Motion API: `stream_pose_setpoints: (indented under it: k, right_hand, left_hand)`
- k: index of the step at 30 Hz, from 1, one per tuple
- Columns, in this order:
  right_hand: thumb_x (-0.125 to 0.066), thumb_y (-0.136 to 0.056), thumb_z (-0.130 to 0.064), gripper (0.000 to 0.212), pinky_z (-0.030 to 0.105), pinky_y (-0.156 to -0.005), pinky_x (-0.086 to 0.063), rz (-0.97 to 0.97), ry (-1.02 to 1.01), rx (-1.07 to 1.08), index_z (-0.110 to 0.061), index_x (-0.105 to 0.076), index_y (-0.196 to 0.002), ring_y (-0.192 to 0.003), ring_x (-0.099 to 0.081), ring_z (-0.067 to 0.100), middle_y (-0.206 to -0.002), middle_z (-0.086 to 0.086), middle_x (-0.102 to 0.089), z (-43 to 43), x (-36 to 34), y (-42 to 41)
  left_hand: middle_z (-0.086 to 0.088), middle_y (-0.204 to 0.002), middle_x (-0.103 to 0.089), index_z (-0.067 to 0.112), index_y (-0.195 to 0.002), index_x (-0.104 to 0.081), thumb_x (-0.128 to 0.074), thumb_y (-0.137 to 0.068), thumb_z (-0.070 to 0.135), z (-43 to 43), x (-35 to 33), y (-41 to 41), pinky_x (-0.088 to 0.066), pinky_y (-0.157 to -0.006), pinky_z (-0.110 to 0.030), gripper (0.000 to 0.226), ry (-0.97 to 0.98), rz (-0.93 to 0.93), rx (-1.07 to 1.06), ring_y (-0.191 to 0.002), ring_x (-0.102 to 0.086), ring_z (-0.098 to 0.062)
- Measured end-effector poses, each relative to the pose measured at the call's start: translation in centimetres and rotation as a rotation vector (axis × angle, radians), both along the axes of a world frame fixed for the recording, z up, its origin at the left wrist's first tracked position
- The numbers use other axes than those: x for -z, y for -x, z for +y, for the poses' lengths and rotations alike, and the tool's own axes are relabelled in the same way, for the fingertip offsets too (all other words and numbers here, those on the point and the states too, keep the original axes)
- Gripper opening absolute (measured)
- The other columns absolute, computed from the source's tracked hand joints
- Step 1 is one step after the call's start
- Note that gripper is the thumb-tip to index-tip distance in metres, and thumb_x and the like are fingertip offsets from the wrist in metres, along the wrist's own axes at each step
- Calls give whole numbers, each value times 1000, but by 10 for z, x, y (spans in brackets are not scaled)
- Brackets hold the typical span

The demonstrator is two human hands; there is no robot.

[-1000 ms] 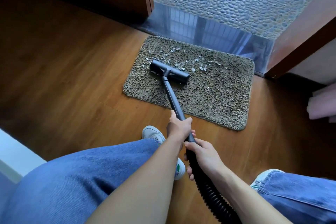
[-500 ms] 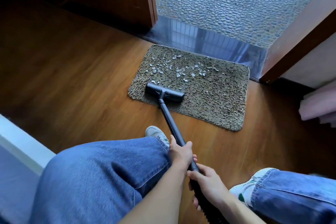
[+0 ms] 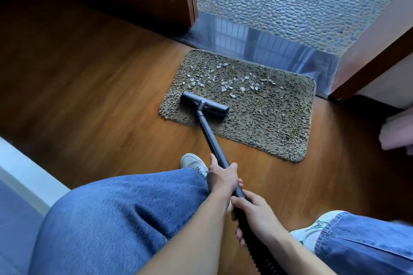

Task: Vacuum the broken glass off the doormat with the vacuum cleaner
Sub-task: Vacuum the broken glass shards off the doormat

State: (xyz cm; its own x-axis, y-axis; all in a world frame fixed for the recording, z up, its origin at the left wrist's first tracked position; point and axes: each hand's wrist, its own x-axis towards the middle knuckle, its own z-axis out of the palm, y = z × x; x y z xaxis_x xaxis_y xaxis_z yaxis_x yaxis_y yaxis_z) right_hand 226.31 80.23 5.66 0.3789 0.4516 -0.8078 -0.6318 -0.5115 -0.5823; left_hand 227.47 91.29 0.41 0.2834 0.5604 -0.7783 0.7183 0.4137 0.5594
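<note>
Both the left hand (image 3: 222,177) and right hand (image 3: 257,213) grip the vacuum wand (image 3: 211,138); beyond them, its floor head (image 3: 204,107) rests on the doormat (image 3: 268,114), just short of the glass shards (image 3: 223,80).

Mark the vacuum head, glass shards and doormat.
vacuum head (image 3: 204,106): head view, centre of nozzle.
glass shards (image 3: 224,88): head view, shard in mid-scatter.
doormat (image 3: 268,120): head view, bare pile right of nozzle.

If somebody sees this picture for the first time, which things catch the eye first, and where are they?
First, the pale broken glass shards scattered over the far half of the shaggy brown rectangular doormat. Next, the black T-shaped vacuum head sits on the mat's near left part, just short of the shards. The left hand and, behind it, the right hand grip its black tube.
</note>
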Motion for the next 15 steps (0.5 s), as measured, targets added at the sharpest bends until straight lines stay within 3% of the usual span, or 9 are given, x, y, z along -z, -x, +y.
stream_pose_setpoints:
  k: [4, 11, 15]
  right_hand:
    - [-49, -104, -15, 12, 26, -35, -43, 20, -16, 76, -6, -57, -104, -37, -52, 25, -67, 12, -59, 12, 1, -11]
    - [-48, -105, -15, 11, 25, -34, -43, 32, -3, 129, -9, -57, -107, -36, -52, 22, -72, 15, -54, 5, 8, -18]
    - [-49, -105, -15, 10, 25, -35, -43, 27, 19, 131, -12, -58, -107, -36, -52, 25, -72, 15, -53, -13, 9, -7]
  left_hand:
    - [3, -76, -67, 29, -161, -19, -59, -88, 15, 11, 1, -18, -64, -62, -36, 84, 0, -19, 49, -49, -67, -19]
    - [5, -79, -68, 27, -161, -19, -58, -90, 18, 2, 2, -29, -53, -45, -19, 82, -13, -23, 138, -44, -65, -10]
    - [-6, -101, -72, 27, -161, -16, -57, -89, 20, -17, 7, -20, -63, -62, -33, 83, 8, -13, 207, -56, -72, -19]
